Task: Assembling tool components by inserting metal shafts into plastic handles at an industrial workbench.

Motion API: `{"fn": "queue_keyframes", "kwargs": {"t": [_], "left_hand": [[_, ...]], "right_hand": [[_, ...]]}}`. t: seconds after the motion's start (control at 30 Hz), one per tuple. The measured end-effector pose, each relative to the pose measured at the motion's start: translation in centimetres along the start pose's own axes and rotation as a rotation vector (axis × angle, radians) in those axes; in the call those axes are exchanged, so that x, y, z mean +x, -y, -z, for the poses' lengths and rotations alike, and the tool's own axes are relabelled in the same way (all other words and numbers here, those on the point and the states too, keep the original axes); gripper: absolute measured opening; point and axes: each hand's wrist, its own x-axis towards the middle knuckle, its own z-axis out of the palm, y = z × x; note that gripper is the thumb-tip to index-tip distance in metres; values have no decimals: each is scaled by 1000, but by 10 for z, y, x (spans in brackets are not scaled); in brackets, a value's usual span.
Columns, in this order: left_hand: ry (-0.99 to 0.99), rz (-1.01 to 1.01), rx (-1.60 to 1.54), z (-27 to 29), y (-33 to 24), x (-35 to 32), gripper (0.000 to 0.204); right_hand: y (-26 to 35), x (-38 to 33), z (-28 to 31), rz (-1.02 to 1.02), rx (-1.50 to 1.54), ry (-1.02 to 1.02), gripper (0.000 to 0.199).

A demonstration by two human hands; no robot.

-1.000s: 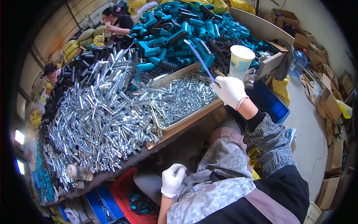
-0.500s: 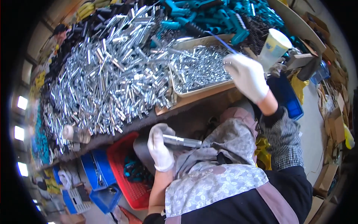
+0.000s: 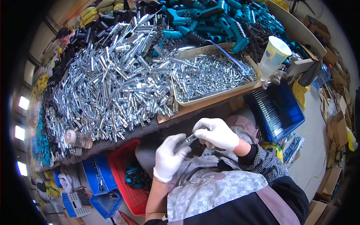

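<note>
Both my hands wear white gloves and meet in front of my lap. My left hand [image 3: 169, 156] is closed around a shiny metal tube [image 3: 186, 141], which slants up to the right between thumb and fingers. At the upper end of that tube, the fingers of my right hand [image 3: 217, 134] are pinched together; whether a small part sits between them is hidden. Above my hands, a shallow cream tray [image 3: 210, 96] holds many small metal parts. A blue stick [image 3: 229, 53] lies across its right side.
A large heap of metal tubes [image 3: 108, 82] covers the bench left of the tray. Teal handles [image 3: 225, 26] are piled behind it. A paper cup [image 3: 273, 56] stands at the right. Below are a blue bin [image 3: 294, 122] with metal rods and a red basket [image 3: 119, 168].
My right hand has come down from over the tray to the tube in my left hand. The tube has tilted, its right end now higher. The blue stick now shows uncovered.
</note>
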Motion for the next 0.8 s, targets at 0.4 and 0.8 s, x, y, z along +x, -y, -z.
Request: {"fn": "queue_keyframes", "kwargs": {"t": [0.4, 0.8], "left_hand": [[-28, 64, -46, -6, -10, -4, 30], [-31, 339, -262, 3, 4, -23, 31]], "right_hand": [[47, 80, 82, 635, -1285, -740, 43], [40, 28, 78, 563, -363, -529, 22]]}}
